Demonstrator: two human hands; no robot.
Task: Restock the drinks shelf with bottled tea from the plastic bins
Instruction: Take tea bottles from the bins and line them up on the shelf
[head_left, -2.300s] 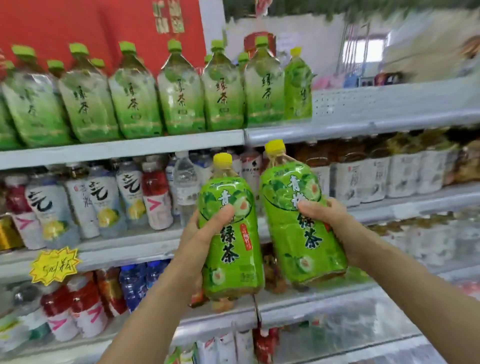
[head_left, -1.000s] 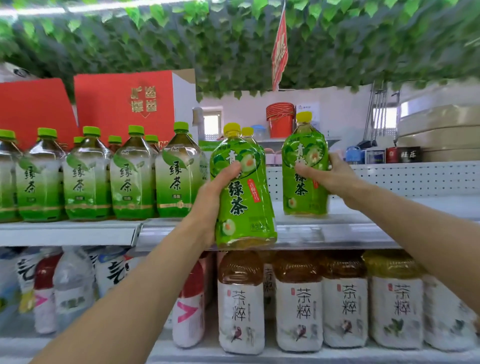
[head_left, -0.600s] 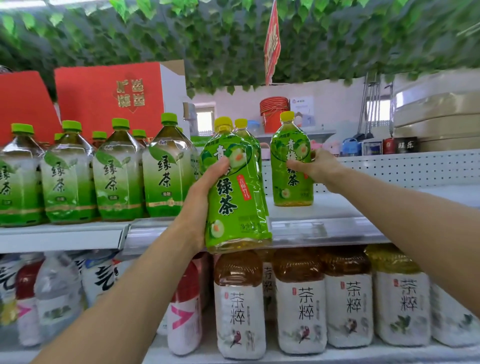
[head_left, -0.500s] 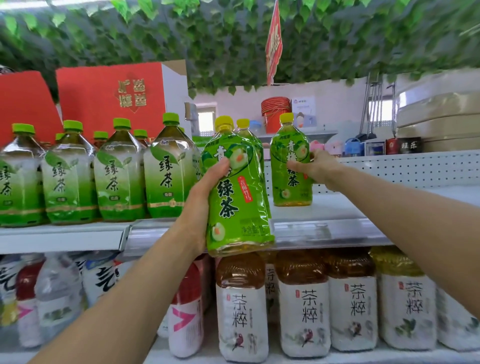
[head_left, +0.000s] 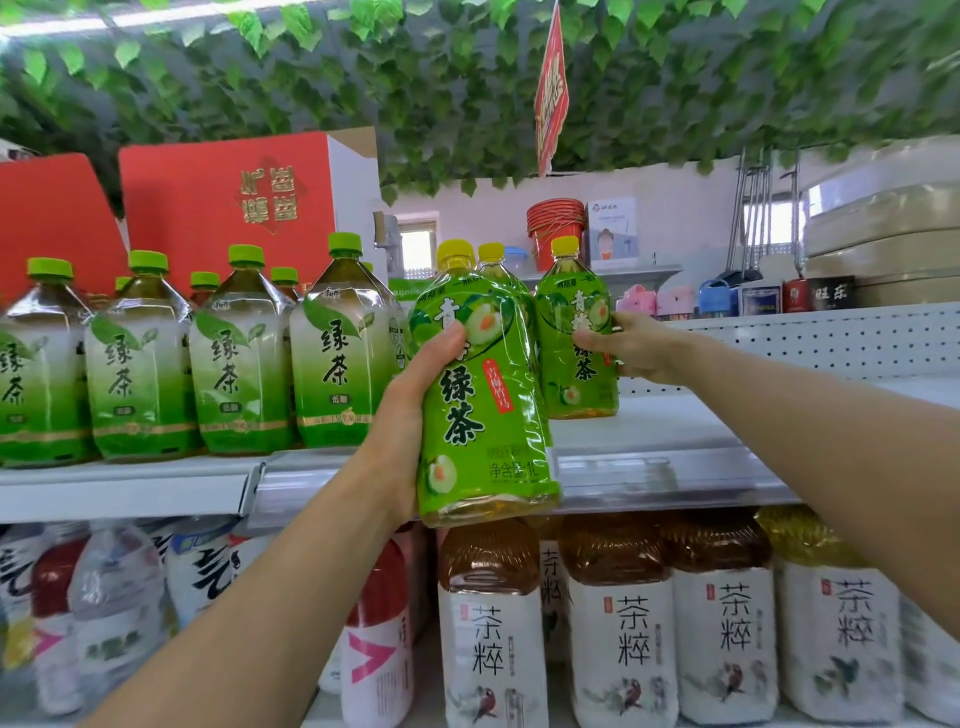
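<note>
My left hand grips a yellow-capped green tea bottle and holds it in the air in front of the top shelf's edge. My right hand holds a second yellow-capped tea bottle, which stands upright on the top shelf further back. A third yellow-capped bottle stands behind the one in my left hand, mostly hidden. A row of green-capped tea bottles fills the shelf's left part.
The white shelf surface to the right of the bottles is bare, backed by a perforated panel. Red boxes stand behind the left row. Brown tea bottles with white labels line the lower shelf. Fake leaves hang overhead.
My right hand has set its bottle down on the top shelf and pushed it back. The bottle in my left hand stays near the shelf's front edge.
</note>
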